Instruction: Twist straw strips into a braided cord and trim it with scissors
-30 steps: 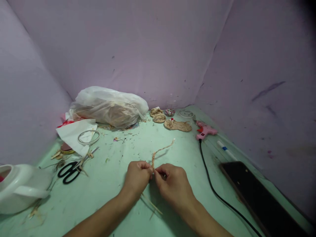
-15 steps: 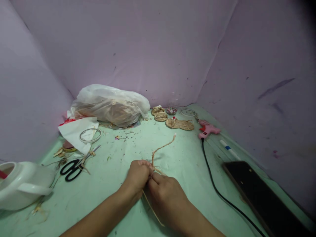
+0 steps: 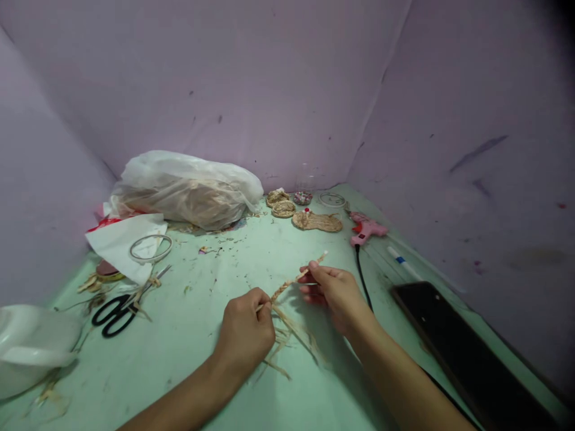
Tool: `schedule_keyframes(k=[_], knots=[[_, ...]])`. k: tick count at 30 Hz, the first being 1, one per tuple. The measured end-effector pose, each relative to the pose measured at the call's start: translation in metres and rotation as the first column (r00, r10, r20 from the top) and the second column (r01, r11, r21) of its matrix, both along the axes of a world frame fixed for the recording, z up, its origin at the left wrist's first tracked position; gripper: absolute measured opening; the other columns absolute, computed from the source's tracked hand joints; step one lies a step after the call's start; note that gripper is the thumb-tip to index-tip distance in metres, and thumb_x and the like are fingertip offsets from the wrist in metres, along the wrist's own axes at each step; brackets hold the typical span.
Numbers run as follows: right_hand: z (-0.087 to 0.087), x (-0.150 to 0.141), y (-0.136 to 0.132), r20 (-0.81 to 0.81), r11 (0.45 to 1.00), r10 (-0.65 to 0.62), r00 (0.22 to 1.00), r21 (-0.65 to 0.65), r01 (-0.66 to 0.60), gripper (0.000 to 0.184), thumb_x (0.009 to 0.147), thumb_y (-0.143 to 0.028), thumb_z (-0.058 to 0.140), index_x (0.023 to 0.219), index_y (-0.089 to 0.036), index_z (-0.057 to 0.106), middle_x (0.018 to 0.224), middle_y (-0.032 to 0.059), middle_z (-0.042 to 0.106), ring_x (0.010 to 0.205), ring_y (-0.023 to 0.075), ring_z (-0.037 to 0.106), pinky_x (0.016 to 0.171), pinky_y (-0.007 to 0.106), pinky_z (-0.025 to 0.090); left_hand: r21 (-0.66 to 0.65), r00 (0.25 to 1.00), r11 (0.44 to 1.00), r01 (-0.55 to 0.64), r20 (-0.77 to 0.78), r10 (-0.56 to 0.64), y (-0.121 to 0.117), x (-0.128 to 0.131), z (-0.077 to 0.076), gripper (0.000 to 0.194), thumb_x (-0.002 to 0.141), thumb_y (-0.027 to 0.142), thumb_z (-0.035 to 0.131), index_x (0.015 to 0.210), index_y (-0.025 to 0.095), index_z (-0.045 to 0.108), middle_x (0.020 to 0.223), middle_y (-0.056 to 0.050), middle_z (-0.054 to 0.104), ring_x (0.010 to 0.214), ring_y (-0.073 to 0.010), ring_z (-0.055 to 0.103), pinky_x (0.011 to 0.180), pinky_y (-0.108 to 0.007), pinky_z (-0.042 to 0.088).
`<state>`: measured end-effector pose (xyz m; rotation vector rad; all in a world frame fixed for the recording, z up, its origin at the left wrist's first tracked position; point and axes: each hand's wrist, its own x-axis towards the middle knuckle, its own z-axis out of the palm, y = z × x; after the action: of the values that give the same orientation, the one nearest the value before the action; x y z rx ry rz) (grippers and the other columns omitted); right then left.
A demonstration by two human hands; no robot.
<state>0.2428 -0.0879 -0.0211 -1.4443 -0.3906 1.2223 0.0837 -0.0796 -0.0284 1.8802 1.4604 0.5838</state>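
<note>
A thin braided straw cord stretches between my two hands above the pale green table. My left hand is closed in a fist, pinching the near end of the braid where loose straw strands fan out onto the table. My right hand holds the braid nearer its far tip, thumb and fingers pressed on it. The braid's pale tip sticks out past my right fingers.
Black scissors, a metal ring on white paper and a white pot lie left. A plastic bag of straw sits at the back. Woven straw pieces, pink glue gun with black cord, pen and dark phone lie right.
My right hand has left the left hand and slid up the braid toward its tip, pulling it straight. Loose strands now lie spread on the table. The view shifted slightly left.
</note>
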Motion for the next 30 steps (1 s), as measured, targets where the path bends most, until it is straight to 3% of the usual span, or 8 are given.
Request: schedule_keyframes(k=[4, 7, 9, 13, 17, 23, 28, 30], knots=[[0.001, 0.0, 0.0, -0.178, 1.0, 0.015, 0.984, 0.027, -0.011, 0.021, 0.082, -0.015, 0.047, 0.069, -0.01, 0.061, 0.058, 0.0047, 0.061, 0.044, 0.0083, 0.054, 0.044, 0.019, 0.045, -0.098, 0.943, 0.938, 0.332, 0.002, -0.333, -0.005, -0.002, 0.005, 0.017, 0.071, 0.017, 0.041, 0.054, 0.017, 0.046, 0.049, 0.003, 0.04, 0.049, -0.0104, 0.037, 0.048, -0.023, 0.025], [-0.001, -0.006, -0.002, -0.246, 0.996, 0.084, 0.966, -0.002, -0.088, 0.025, 0.083, -0.012, 0.043, 0.063, -0.01, 0.058, 0.051, 0.0016, 0.056, 0.039, 0.0069, 0.049, 0.041, 0.018, 0.043, -0.217, 0.779, 0.751, 0.624, 0.103, -0.618, -0.009, -0.004, 0.01, 0.022, 0.069, 0.012, 0.039, 0.049, 0.018, 0.033, 0.049, 0.004, 0.028, 0.046, -0.0089, 0.029, 0.045, -0.023, 0.021], [-0.003, -0.013, -0.003, -0.271, 0.991, 0.123, 0.955, -0.024, -0.134, 0.026, 0.081, -0.011, 0.043, 0.06, -0.01, 0.057, 0.045, 0.0, 0.051, 0.034, 0.0066, 0.044, 0.036, 0.019, 0.038, -0.22, 0.695, 0.663, 0.716, 0.13, -0.707, -0.013, -0.004, 0.012, 0.024, 0.068, 0.009, 0.038, 0.05, 0.019, 0.026, 0.05, 0.004, 0.025, 0.046, -0.0088, 0.027, 0.046, -0.024, 0.021], [-0.007, -0.02, -0.005, -0.315, 0.979, 0.159, 0.936, -0.072, -0.19, 0.027, 0.08, -0.01, 0.043, 0.056, -0.011, 0.055, 0.041, -0.0013, 0.047, 0.032, 0.0063, 0.038, 0.032, 0.018, 0.031, -0.124, 0.607, 0.598, 0.792, 0.048, -0.794, -0.023, -0.004, 0.014, 0.026, 0.067, 0.006, 0.041, 0.053, 0.019, 0.024, 0.052, 0.003, 0.033, 0.05, -0.0099, 0.034, 0.05, -0.025, 0.025], [-0.007, -0.015, -0.003, -0.344, 0.982, 0.136, 0.929, -0.08, -0.173, 0.026, 0.08, -0.01, 0.044, 0.057, -0.012, 0.055, 0.041, -0.0017, 0.046, 0.033, 0.0064, 0.038, 0.034, 0.018, 0.033, -0.074, 0.594, 0.594, 0.801, -0.021, -0.804, -0.023, -0.006, 0.012, 0.024, 0.071, 0.008, 0.041, 0.055, 0.019, 0.027, 0.056, 0.002, 0.041, 0.054, -0.0104, 0.04, 0.053, -0.024, 0.028], [-0.006, -0.004, 0.001, -0.337, 0.999, 0.051, 0.94, 0.026, -0.045, 0.025, 0.085, -0.015, 0.042, 0.064, -0.011, 0.057, 0.052, -0.0001, 0.052, 0.04, 0.0065, 0.047, 0.044, 0.019, 0.043, -0.01, 0.766, 0.768, 0.641, -0.048, -0.64, -0.014, -0.007, 0.003, 0.025, 0.077, 0.012, 0.039, 0.053, 0.017, 0.035, 0.053, 0.002, 0.042, 0.052, -0.0099, 0.041, 0.052, -0.023, 0.029], [-0.011, -0.004, 0.001, -0.311, 0.999, 0.032, 0.95, 0.05, -0.017, 0.023, 0.082, -0.011, 0.044, 0.062, -0.01, 0.057, 0.047, -0.0005, 0.051, 0.036, 0.0074, 0.046, 0.038, 0.02, 0.04, -0.009, 0.708, 0.708, 0.706, -0.025, -0.706, -0.018, -0.005, 0.004, 0.024, 0.076, 0.012, 0.041, 0.052, 0.016, 0.041, 0.054, 0.001, 0.044, 0.052, -0.0099, 0.041, 0.053, -0.023, 0.028], [-0.012, -0.001, 0.003, -0.309, 0.998, 0.033, 0.95, 0.063, -0.014, 0.023, 0.081, -0.011, 0.045, 0.062, -0.011, 0.057, 0.046, -0.0012, 0.051, 0.036, 0.0068, 0.045, 0.038, 0.019, 0.039, -0.013, 0.732, 0.731, 0.682, 0.001, -0.682, -0.019, -0.005, 0.004, 0.023, 0.076, 0.014, 0.041, 0.053, 0.016, 0.045, 0.054, 0.001, 0.044, 0.052, -0.01, 0.04, 0.053, -0.023, 0.028]])
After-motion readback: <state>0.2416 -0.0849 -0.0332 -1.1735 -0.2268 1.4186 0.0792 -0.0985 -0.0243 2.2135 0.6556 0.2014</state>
